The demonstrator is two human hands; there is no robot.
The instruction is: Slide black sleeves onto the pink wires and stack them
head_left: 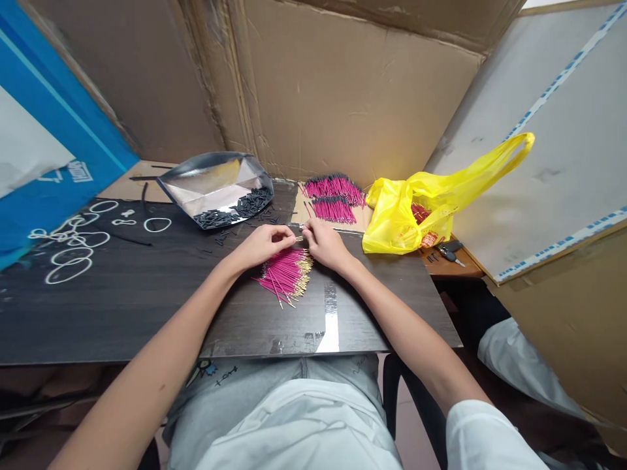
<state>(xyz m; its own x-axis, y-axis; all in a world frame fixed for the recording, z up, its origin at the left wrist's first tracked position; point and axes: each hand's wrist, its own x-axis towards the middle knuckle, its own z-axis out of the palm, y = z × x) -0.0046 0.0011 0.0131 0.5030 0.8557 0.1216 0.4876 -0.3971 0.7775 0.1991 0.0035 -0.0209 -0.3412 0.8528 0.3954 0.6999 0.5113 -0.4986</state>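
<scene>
My left hand (270, 244) is closed in a pinch at the far edge of a pile of pink wires with gold tips (285, 271). Gold-coloured ends show at its fingertips, so it appears to grip one or more of these wires. Just to the right, my right hand (324, 244) has its fingers curled together close to the same ends; what lies inside them is hidden. Beyond the hands, pink wires with black ends (336, 207) lie in two rows on a piece of cardboard. An open silver bag (189, 186) holds many short black tubes (249, 203).
A yellow plastic bag (392, 222) with red contents stands at the right, beside a key (451, 256). White rubber bands (73, 254) and black strips lie on the dark table (147, 313) at left. Cardboard walls (343, 85) enclose the back.
</scene>
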